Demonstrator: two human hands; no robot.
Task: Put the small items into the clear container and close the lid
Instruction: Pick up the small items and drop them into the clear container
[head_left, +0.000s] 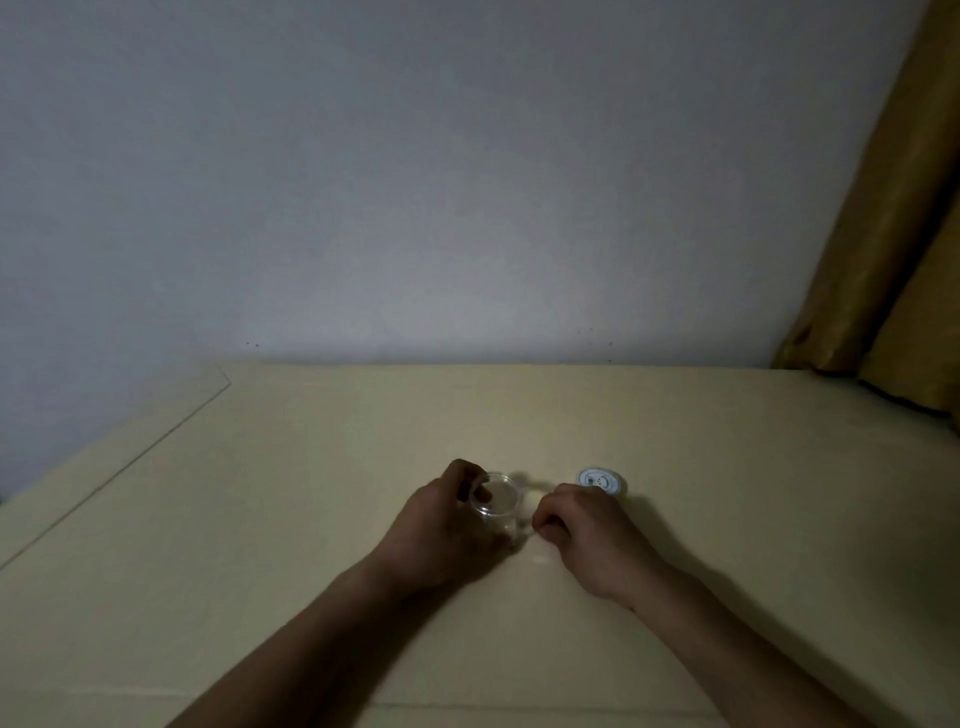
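A small clear container (496, 501) stands upright and open-topped on the pale table (291, 499). My left hand (441, 525) wraps around its left side and holds it. Just to its right, my right hand (582, 530) rests on the table with fingers curled and pinched together near the container's base; the dim light hides what, if anything, is between the fingertips. The round lid (601, 480), pale with a printed mark, lies flat on the table beyond my right hand. A faint small pale item (540, 560) lies on the table between my hands.
A grey wall (415, 208) rises right behind the table's far edge. A mustard curtain (893, 260) hangs at the right and touches the table's back right corner. The table's left edge runs diagonally.
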